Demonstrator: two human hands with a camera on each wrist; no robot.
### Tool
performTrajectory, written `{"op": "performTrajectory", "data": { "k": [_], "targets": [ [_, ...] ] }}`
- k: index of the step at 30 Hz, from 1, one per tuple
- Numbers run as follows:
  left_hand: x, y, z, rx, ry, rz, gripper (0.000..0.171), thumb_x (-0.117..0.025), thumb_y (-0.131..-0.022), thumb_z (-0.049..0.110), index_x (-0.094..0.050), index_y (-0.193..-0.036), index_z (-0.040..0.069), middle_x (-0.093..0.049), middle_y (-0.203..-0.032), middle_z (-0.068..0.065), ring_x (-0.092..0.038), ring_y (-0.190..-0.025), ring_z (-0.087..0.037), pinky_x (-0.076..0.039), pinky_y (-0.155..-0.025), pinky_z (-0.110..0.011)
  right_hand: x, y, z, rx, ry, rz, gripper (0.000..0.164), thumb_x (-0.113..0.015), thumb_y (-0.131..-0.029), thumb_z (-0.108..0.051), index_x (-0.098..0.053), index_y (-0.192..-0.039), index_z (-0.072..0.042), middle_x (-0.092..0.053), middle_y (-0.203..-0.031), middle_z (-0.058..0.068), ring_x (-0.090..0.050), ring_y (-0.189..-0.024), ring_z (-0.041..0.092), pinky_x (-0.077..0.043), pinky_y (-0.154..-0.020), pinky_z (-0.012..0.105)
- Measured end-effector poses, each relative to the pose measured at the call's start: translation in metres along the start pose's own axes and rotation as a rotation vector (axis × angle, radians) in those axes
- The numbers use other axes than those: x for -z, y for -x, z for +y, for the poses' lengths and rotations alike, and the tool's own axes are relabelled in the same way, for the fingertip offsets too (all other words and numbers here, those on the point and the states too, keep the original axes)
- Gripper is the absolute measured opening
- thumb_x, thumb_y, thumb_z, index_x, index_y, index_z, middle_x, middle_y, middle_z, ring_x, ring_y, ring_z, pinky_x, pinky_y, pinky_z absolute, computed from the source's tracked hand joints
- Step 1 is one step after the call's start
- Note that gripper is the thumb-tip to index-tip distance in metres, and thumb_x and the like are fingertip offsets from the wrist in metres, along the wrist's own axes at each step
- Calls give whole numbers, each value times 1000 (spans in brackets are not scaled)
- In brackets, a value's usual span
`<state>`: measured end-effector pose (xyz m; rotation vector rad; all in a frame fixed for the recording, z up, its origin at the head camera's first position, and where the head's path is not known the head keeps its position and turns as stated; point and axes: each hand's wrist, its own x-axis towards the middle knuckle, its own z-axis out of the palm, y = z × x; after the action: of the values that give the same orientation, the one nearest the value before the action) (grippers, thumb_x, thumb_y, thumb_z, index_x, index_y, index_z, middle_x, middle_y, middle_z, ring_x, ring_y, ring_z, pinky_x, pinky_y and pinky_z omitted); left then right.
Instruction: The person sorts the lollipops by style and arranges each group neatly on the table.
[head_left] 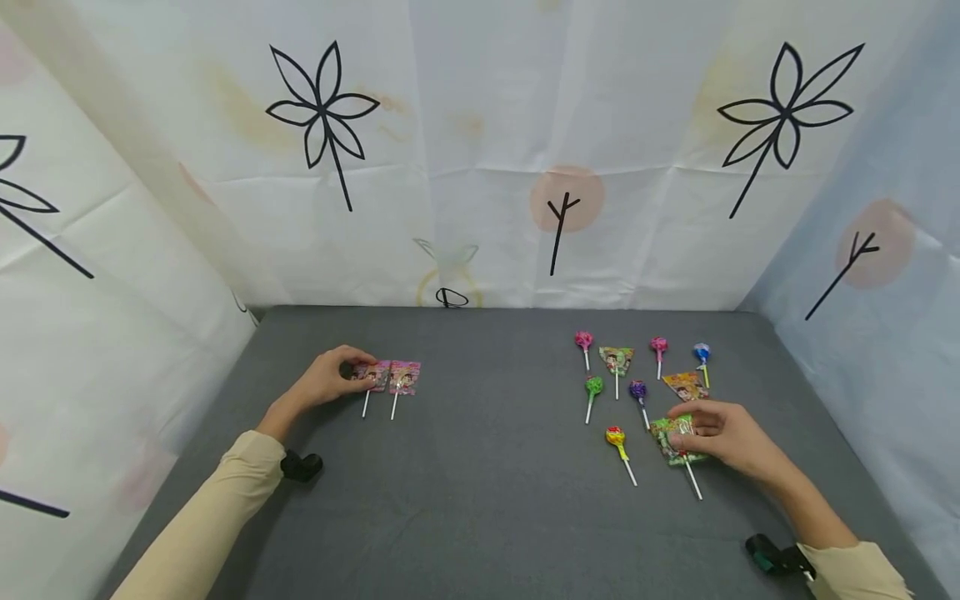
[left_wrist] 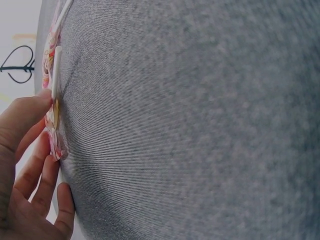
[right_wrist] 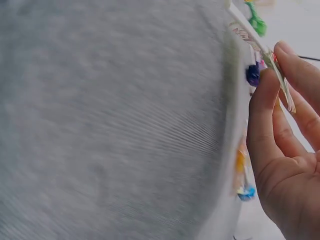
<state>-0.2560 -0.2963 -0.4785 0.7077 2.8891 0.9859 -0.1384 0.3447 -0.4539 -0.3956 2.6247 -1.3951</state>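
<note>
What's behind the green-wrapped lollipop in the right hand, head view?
An orange-wrapped lollipop, with a blue-wrapped lollipop beyond it. The right hand covers part of the green-wrapped lollipop; anything hidden by hand or wrapper can't be seen.

Left arm stretched forward, left hand pinching with thumb and fingers; right arm angled inward, right hand pinching likewise.
</note>
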Motion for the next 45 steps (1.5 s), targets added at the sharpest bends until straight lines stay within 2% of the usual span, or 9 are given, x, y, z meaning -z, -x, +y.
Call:
{"op": "performTrajectory", "data": {
  "k": [3,9,15,21,26,29,33,38,45],
  "targets": [
    [1,1,0,3,6,-9,37,-82,-90,20,-72,-121,4,-63,-119,-16,-58,-106,-34,-42,-92,-59,6,1,-4,-34,-24,19,38,-76,-94,-12,-65,-126,4,-68,-103,15,-67,-81,17,-54,-66,34],
    [0,3,-2,8,6,-1,36,-82,-89,18,-72,-121,4,-63,-119,-16,-57,-106,-34,-42,-92,-58,14,0,-9,-18,-26,87,40,-74,-96,-14,-63,-129,4,-63,-123,23,-66,-98,5,-55,-72,31],
    [1,3,0,16,8,-3,37,-83,-88,18,-72,-121,3,-63,-119,-17,-57,-106,-35,-42,-92,-59,11,-5,-14,31,-30,135,37,-72,-97,-13,-63,-130,1,-63,-118,12,-66,-94,11,-54,-69,32],
    [2,2,0,26,17,-15,38,-82,-89,18,-72,-122,4,-62,-119,-15,-57,-107,-33,-42,-94,-57,5,-14,-21,34,-71,127,35,-69,-100,-15,-63,-131,0,-69,-112,12,-70,-87,20,-57,-70,40],
    [1,3,0,9,12,-8,37,-83,-89,18,-72,-121,4,-63,-117,-15,-57,-105,-33,-42,-92,-57,-1,-20,-27,29,-79,139,35,-70,-99,-15,-64,-130,1,-69,-107,11,-66,-88,17,-55,-72,34],
    [1,3,0,10,10,-8,36,-82,-89,19,-73,-121,5,-63,-117,-14,-57,-105,-32,-42,-92,-57,-4,-24,-30,45,-122,122,37,-71,-98,-11,-63,-131,3,-68,-106,15,-67,-88,17,-56,-74,34],
    [2,2,0,17,11,-14,37,-82,-89,20,-72,-121,4,-63,-118,-15,-57,-105,-33,-42,-92,-57,-8,-29,-33,40,-133,109,40,-72,-97,-12,-62,-132,2,-67,-104,15,-65,-88,18,-55,-74,36],
    [1,0,-1,23,10,-22,38,-82,-90,22,-72,-121,3,-63,-118,-16,-57,-106,-34,-42,-92,-58,-12,-36,-37,43,-153,104,38,-72,-97,-14,-63,-131,1,-70,-106,11,-66,-91,18,-55,-75,36],
    [1,-1,-2,18,10,-22,38,-82,-90,22,-72,-121,3,-62,-119,-16,-57,-107,-35,-41,-93,-58,-22,-51,-46,104,-283,46,36,-71,-97,-6,-61,-129,7,-69,-114,15,-69,-100,16,-55,-78,33]
  ]
}}
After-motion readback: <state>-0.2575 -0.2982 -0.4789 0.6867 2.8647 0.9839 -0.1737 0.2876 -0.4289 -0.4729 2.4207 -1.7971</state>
